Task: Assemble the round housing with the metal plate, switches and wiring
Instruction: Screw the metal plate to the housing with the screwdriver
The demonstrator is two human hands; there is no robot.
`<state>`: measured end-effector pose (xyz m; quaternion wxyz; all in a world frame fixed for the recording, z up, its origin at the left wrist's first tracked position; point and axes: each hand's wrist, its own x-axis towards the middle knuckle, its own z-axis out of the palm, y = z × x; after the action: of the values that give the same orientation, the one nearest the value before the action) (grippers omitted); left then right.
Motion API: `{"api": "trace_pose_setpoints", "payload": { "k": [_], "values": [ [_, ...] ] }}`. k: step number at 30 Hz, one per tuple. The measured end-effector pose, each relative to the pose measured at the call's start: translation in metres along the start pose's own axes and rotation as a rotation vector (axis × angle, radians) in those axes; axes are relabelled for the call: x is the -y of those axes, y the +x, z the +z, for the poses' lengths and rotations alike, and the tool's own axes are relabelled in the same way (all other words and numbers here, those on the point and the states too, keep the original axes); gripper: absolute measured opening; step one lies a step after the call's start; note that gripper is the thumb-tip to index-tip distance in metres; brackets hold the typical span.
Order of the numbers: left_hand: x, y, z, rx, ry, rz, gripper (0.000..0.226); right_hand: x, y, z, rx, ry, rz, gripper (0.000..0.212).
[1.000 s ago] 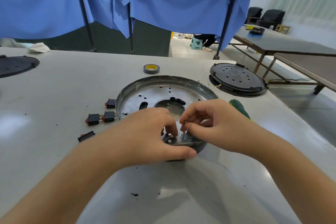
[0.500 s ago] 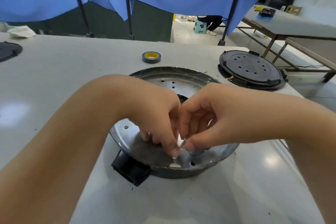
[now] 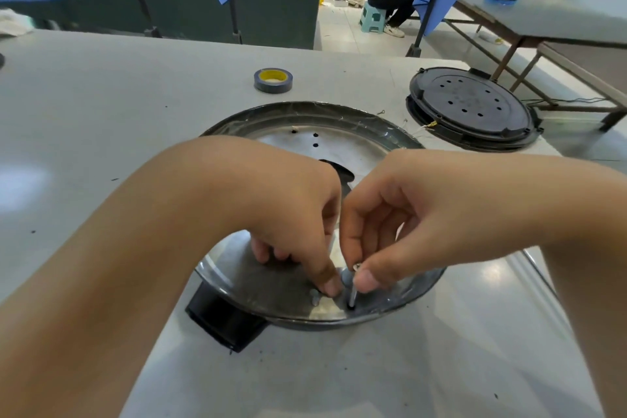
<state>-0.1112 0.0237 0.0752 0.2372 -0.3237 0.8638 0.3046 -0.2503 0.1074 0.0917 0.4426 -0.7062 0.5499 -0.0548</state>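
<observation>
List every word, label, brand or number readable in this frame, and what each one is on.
None can be read.
The tape roll shows only a plain yellow core.
The black round cover has faint raised marks at its centre, too blurred to read.
The metal plate bears no print that shows.

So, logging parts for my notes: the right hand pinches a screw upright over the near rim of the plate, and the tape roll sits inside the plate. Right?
Not quite. In the head view the tape roll lies on the table beyond the plate, not inside. The right hand does pinch the screw.
</observation>
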Motion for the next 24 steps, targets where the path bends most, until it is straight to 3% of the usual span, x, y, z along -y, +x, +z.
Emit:
{"api": "trace_pose_setpoints", "payload": {
  "k": [15,24],
  "values": [
    [0.003,0.001,-0.001,-0.015,-0.040,-0.009,0.037,0.002,0.002,0.008,0.014,-0.163,0.051,0.008],
    [0.005,-0.001,-0.001,0.000,-0.030,0.034,0.031,-0.004,-0.013,-0.019,-0.141,-0.226,0.104,0.018]
  ]
}}
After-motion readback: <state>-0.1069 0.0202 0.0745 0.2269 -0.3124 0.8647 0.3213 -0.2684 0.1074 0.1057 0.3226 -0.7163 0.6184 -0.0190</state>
